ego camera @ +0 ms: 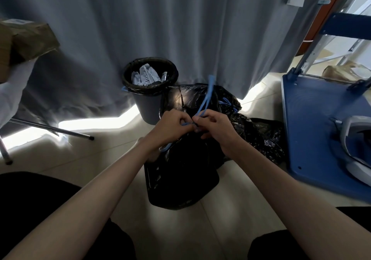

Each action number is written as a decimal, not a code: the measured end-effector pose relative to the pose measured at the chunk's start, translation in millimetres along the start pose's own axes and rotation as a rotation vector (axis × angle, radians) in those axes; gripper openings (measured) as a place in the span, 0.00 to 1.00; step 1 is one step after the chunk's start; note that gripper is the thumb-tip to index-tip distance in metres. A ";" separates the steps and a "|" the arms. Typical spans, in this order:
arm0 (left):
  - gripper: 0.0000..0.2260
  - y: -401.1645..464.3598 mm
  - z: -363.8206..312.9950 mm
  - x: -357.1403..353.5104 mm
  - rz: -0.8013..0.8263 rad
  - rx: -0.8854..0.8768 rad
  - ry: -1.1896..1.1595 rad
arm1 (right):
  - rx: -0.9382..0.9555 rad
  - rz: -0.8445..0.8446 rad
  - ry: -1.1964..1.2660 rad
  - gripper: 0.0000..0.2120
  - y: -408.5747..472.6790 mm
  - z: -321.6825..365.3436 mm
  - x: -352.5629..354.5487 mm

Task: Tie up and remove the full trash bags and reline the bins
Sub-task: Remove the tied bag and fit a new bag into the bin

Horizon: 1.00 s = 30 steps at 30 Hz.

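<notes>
A full black trash bag [180,179] stands on the floor in front of me. Its blue drawstring [206,97] loops upward from the bag's mouth. My left hand [170,127] and my right hand [214,125] meet over the bag's top, and both pinch the blue drawstring where the strands cross. A second black bag [259,131] with a blue tie lies behind and to the right. Further back stands a grey bin [148,107] lined with a black bag and holding crumpled white paper [145,76].
A grey curtain [160,29] hangs behind the bin. A blue platform cart [317,129] sits at the right with a grey and white object [355,145] on it. A metal table leg [52,128] and brown paper bag [30,39] are at the left.
</notes>
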State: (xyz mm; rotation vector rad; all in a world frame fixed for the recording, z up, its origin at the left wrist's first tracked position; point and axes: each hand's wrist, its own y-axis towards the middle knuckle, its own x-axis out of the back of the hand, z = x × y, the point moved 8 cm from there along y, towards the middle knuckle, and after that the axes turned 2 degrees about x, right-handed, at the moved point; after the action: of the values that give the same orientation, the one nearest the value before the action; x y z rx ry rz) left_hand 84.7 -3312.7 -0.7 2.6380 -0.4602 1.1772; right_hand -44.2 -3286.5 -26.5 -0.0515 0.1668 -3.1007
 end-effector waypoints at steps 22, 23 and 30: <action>0.09 -19.8 -39.5 -1.6 -0.263 -0.245 0.386 | -0.218 -0.084 0.129 0.10 6.9 -25.1 12.0; 0.10 -19.9 -40.3 -2.8 -0.267 -0.258 0.399 | -0.219 -0.084 0.137 0.09 6.3 -24.8 11.9; 0.07 -19.6 -37.3 0.0 -0.217 -0.242 0.340 | -0.165 -0.094 0.121 0.09 3.4 -17.0 12.4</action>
State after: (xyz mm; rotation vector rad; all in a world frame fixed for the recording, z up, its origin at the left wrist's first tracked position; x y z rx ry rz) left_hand 66.4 -3282.7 22.4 2.1656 -0.2297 1.3651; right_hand -57.1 -3288.6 -43.4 0.1285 0.4355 -3.1768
